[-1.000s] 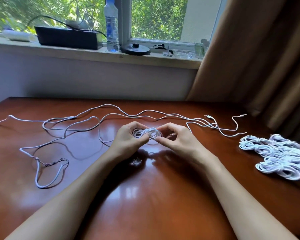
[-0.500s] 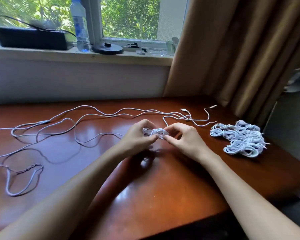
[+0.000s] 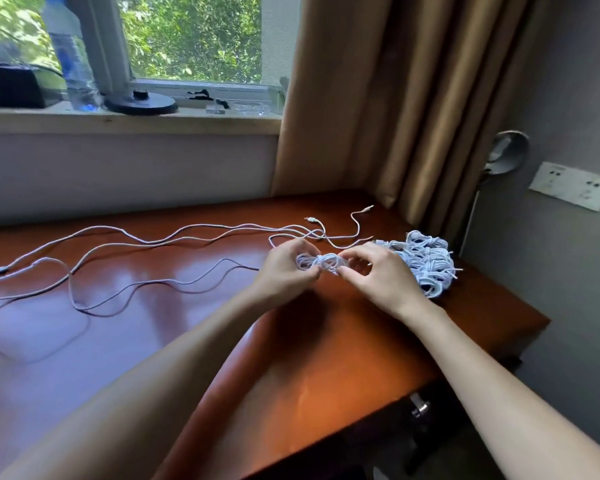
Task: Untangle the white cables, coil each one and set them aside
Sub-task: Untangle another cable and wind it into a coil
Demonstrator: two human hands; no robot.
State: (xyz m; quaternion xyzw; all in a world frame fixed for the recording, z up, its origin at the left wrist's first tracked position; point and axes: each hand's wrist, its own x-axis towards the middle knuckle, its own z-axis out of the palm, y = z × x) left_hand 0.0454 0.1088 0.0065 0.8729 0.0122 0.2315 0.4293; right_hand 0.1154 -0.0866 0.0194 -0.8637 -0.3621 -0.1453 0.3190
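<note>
The small coil (image 3: 321, 263) of thin white cable is held just above the table, btwn both hands, over the right-hand part of the top. It's squashed into a flat oval bundle, several loops side by side, w/ the long axis running left-to-right, i.e. hand to hand. The left hand (image 3: 284, 271) has its fingers curled round the left end of the bundle. The right hand (image 3: 378, 275) pinches the right end w/ thumb and forefinger, other fingers arched loosely above. So both are grasping the same bundle, neither one slack.

What matters for the next bit: the pile (image 3: 426, 265) of finished coils lies to the right, just beyond the right hand's knuckles and partly hidden by them. The right hand is much the nearer, so I'd guess the set-down goes that way, a short carry along the bundle's own axis. One strand meets the left hand from the left side. Can't tell if it's this cable's tail or another passing behind. If it's the tail, the wrapping isn't done.

The loose cables (image 3: 153, 237) snake in long soft waves across the table (image 3: 326, 358). They look matte, rubbery and limp. Two small plugs (image 3: 312, 220) lie at their far ends near the curtain (image 3: 413, 116). The table top is glossy reddish-brown wood, v. reflective, prob. slippery for light cord. The curtain is tan and hangs in heavy folds.
</note>
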